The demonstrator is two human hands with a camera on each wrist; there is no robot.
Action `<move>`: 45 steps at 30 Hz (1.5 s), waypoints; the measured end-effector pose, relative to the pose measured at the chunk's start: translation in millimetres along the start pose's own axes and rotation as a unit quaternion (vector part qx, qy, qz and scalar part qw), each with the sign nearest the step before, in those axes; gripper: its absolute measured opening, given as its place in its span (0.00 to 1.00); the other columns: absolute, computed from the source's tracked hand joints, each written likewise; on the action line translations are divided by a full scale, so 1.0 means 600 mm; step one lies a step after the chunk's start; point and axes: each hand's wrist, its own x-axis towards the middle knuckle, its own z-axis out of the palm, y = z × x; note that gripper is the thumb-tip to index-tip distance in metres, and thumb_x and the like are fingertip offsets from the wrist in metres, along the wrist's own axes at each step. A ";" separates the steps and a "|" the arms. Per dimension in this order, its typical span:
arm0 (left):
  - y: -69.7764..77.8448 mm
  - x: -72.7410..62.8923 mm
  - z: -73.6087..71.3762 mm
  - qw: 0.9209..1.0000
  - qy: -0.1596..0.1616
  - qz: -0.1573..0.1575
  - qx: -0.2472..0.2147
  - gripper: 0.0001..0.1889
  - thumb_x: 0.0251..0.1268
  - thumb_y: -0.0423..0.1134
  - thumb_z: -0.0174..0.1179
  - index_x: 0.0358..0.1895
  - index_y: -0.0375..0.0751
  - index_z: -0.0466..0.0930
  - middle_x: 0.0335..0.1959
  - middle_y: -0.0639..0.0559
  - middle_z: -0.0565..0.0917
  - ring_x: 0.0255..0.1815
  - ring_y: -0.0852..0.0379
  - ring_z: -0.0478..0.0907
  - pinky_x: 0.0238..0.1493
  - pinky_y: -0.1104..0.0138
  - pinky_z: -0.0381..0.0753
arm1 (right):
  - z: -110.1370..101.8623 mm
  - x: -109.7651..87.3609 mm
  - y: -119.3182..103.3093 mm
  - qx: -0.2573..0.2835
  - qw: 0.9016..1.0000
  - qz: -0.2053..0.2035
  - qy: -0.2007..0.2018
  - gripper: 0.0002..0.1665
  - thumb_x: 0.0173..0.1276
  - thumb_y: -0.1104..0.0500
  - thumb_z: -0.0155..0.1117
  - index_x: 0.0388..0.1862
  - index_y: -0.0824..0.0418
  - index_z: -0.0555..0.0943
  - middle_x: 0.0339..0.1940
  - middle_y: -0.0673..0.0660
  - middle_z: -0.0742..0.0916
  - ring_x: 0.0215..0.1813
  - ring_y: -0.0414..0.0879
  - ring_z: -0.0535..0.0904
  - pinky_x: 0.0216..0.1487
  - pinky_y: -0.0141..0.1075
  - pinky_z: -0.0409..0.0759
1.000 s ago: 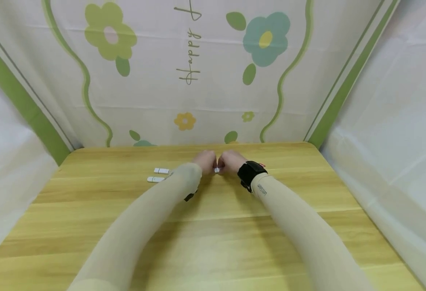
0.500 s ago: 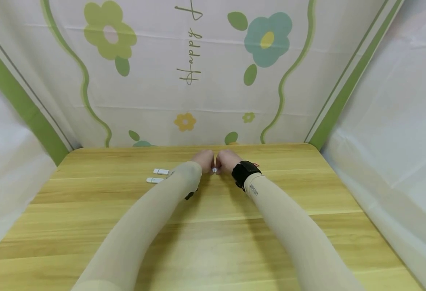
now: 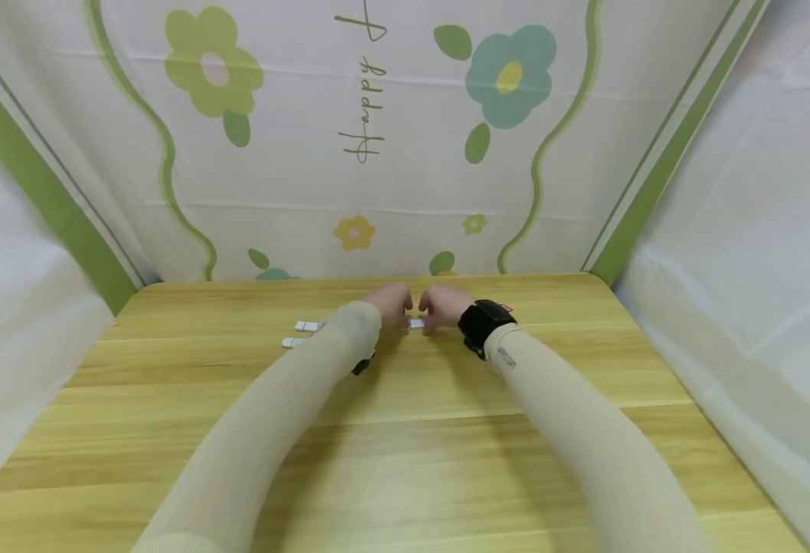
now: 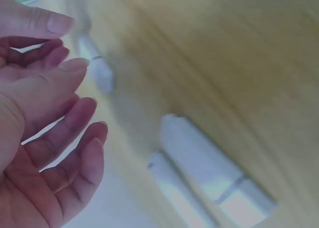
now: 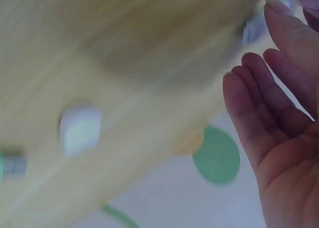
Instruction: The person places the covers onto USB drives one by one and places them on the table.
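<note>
A white stick like a capped USB flash drive (image 3: 416, 324) lies on the table between my hands; a thin grey line crosses it in the left wrist view. My left hand (image 3: 391, 303) is at its left end, thumb and fingers parted and loosely bent. On the other side, my right hand (image 3: 444, 304) has its fingers apart too. Whether a fingertip still touches the stick, I cannot tell. Two similar white sticks, a wider one (image 4: 212, 166) and a narrower one (image 4: 182, 193), lie side by side left of my left hand, partly hidden by the sleeve in the head view.
By my right wrist, the right wrist view shows a blurred small white block (image 5: 79, 128) and a green piece with a metal end (image 5: 15, 165). Behind the wooden table (image 3: 405, 461) hangs a white curtain (image 3: 405, 177) with flower prints.
Both hands were pinching the small white stick close together. Now their fingers have spread, the right hand has shifted slightly right, and more of the stick shows between them.
</note>
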 end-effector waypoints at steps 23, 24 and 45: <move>0.154 0.068 0.051 0.999 0.026 0.040 0.007 0.21 0.62 0.46 0.69 0.54 0.37 0.84 0.53 0.48 0.84 0.53 0.50 0.81 0.54 0.60 0.79 | -0.032 -0.170 0.114 -0.090 0.991 0.094 0.026 0.10 0.61 0.56 0.74 0.24 0.60 0.86 0.24 0.50 0.85 0.27 0.44 0.79 0.34 0.38 0.80; 0.160 0.071 0.056 0.999 0.029 0.032 0.006 0.21 0.62 0.47 0.70 0.53 0.38 0.84 0.52 0.48 0.85 0.51 0.51 0.81 0.52 0.61 0.80 | -0.026 -0.174 0.118 -0.083 0.991 0.101 0.027 0.10 0.61 0.56 0.74 0.25 0.60 0.87 0.25 0.50 0.85 0.28 0.44 0.79 0.34 0.38 0.80; 0.194 0.082 0.101 0.999 0.037 0.019 -0.032 0.08 0.62 0.38 0.70 0.35 0.37 0.82 0.32 0.51 0.83 0.33 0.56 0.79 0.37 0.66 0.79 | 0.024 -0.208 0.125 -0.041 0.984 0.165 0.051 0.05 0.57 0.62 0.70 0.25 0.60 0.83 0.22 0.51 0.82 0.26 0.46 0.75 0.29 0.36 0.75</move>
